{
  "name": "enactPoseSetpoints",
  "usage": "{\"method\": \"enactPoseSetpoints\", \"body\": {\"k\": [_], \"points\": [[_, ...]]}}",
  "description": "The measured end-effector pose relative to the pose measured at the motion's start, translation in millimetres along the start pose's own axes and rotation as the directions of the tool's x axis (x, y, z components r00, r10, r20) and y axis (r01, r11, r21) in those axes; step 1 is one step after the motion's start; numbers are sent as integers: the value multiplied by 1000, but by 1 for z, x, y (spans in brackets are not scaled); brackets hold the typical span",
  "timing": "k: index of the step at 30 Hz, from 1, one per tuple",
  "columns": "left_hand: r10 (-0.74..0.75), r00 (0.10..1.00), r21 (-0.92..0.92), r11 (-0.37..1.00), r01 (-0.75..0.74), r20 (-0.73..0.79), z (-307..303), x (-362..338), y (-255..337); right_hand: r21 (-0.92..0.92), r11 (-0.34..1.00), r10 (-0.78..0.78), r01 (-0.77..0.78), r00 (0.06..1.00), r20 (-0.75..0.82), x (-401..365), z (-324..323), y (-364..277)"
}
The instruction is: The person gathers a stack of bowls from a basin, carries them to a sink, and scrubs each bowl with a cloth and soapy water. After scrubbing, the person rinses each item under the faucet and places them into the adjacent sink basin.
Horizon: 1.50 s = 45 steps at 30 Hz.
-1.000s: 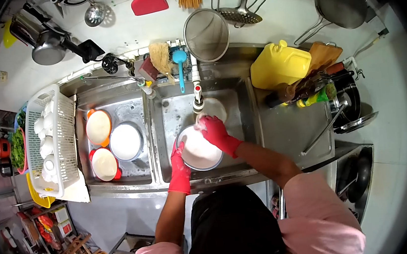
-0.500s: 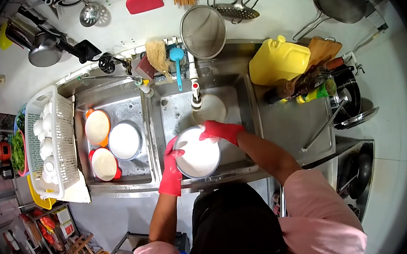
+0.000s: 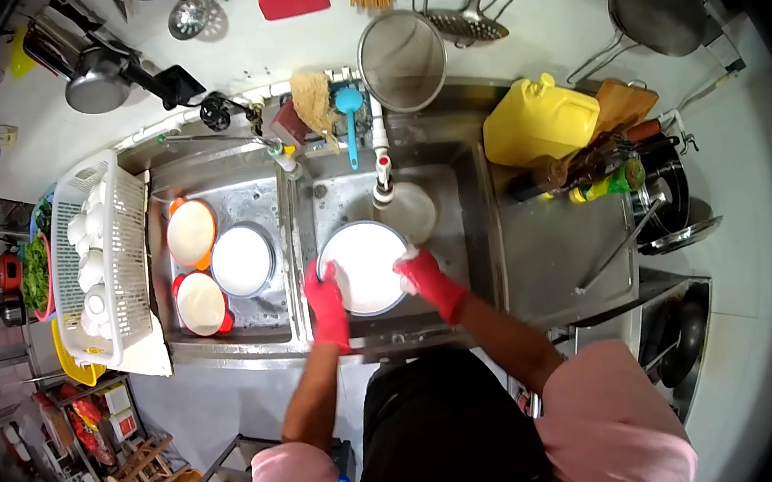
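Note:
Between my gloved hands, over the middle sink basin, is a round white bowl (image 3: 365, 267) with a dark blue rim, its inside facing up. My left hand (image 3: 326, 306), in a red rubber glove, is closed on the bowl's left edge with the thumb over the rim. On the right edge my right hand (image 3: 432, 285), in the same kind of glove, is closed too. White patches like suds show on its fingers. Under the tap (image 3: 384, 187) a pale round dish (image 3: 413, 214) lies in the basin (image 3: 459, 262).
In the left basin sit two orange-red handled dishes (image 3: 191, 233) and a white bowl (image 3: 242, 262). A white basket (image 3: 130, 268) of crockery stands further left. To the right are a yellow jug (image 3: 538, 121), bottles (image 3: 606, 182) and a cutting board (image 3: 624, 107). Strainers (image 3: 403, 60) hang behind.
My right hand has moved from the bowl's upper inside to its right edge. The bowl has shifted slightly up and left. The whole view has shifted a little.

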State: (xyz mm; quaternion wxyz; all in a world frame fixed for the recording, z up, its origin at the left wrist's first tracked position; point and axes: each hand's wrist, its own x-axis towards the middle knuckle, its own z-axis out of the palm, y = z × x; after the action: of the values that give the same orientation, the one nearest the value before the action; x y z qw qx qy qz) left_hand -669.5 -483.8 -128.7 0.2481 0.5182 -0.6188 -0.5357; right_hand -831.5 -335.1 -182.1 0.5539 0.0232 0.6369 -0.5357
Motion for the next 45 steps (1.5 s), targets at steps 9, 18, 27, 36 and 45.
{"method": "enactPoseSetpoints", "body": {"k": [9, 18, 27, 36, 45], "points": [[-222, 938, -379, 919, 110, -265, 56, -17, -71, -839, 535, -498, 98, 839, -220, 51, -2, 82], [-519, 820, -850, 296, 436, 240, 71, 29, -67, -856, 212, -842, 472, 533, 85, -44, 35, 11], [-236, 942, -695, 636, 334, 237, 55, -10, -22, -739, -271, -731, 617, 368, 575, -51, 45, -56], [-65, 916, -471, 842, 263, 395, -8, -35, 13, -72, 949, -203, 306, 770, 605, 58, 29, -69], [-407, 893, -903, 285, 322, 190, 12, -34, -2, -260, 936, -299, 236, 924, -238, -26, 42, 19]]}}
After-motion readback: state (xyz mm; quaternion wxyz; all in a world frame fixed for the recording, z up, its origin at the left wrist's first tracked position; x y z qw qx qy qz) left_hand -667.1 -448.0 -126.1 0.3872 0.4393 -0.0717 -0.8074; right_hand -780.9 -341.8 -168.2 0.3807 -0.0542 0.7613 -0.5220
